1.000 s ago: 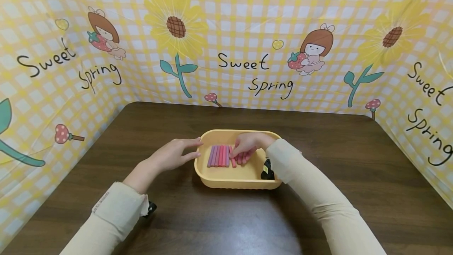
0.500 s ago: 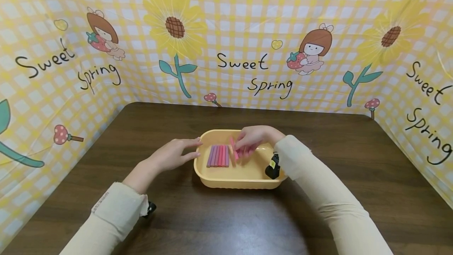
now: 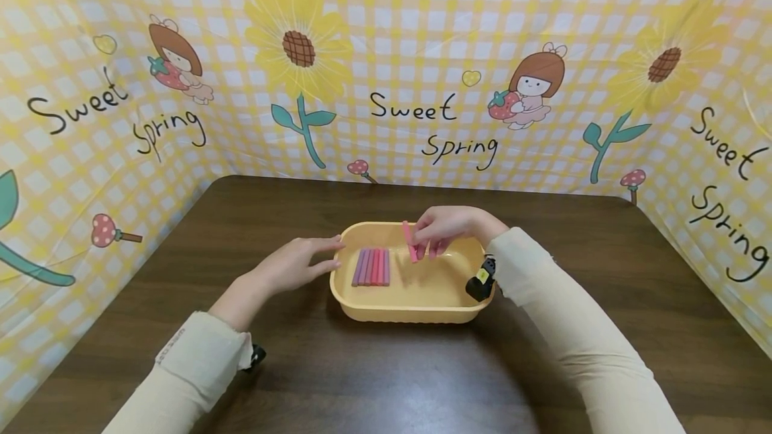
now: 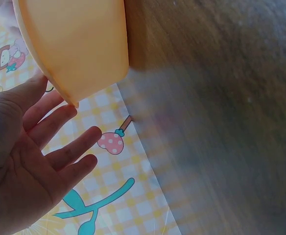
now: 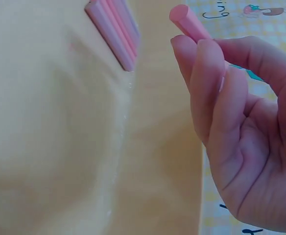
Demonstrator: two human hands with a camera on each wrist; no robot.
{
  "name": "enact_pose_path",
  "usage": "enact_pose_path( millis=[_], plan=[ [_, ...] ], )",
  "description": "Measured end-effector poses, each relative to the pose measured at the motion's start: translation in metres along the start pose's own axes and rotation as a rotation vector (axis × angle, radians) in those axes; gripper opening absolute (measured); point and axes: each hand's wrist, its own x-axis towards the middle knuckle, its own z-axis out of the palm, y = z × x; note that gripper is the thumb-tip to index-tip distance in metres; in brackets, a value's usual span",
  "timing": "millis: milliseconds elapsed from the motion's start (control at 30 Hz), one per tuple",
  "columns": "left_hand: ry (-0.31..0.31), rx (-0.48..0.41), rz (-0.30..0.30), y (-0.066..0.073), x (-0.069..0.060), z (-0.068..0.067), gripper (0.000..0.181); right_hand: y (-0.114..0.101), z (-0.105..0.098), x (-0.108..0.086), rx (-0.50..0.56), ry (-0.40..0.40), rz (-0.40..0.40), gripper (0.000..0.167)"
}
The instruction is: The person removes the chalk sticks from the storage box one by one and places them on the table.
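Observation:
In the head view, my right hand (image 3: pixel 449 228) pinches a pink, round chalk-like stick (image 3: pixel 410 241) between thumb and fingers, raised over the back part of a yellow basin (image 3: pixel 411 314). The right wrist view shows the flat end of this stick (image 5: pixel 189 22) poking past the fingertips. A row of purple and pink sticks (image 3: pixel 370 266) lies side by side on the basin's floor, left of the right hand. At the basin's left end, my left hand (image 3: pixel 295 261) touches the rim with its fingers extended; in the left wrist view the thumb and fingertips meet the rim.
The basin rests on a dark brown wooden table (image 3: pixel 386 374). A yellow checked cloth (image 3: pixel 410 59) hangs around the table's back and sides. A black device (image 3: pixel 480 280) on the right wrist overlaps the basin's right end.
My right hand has lifted the pink stick from beside the row and moved it up, rightward and toward the back of the basin. The left hand stays at the rim.

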Motion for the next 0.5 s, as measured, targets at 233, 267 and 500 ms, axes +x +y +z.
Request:
enact_pose_path(
  millis=[233,267,500],
  plan=[
    [0.0,0.002,0.002,0.0,-0.001,0.0,0.043,0.002,-0.004,-0.015,0.023,0.006,0.011,0.021],
    [0.0,0.002,0.002,0.0,-0.001,0.0,0.043,0.003,-0.004,-0.016,0.019,0.004,0.012,0.021],
    [0.002,0.004,-0.001,-0.001,-0.002,0.0,0.044,0.009,-0.005,-0.025,0.037,0.0,0.015,0.022]
  ],
)
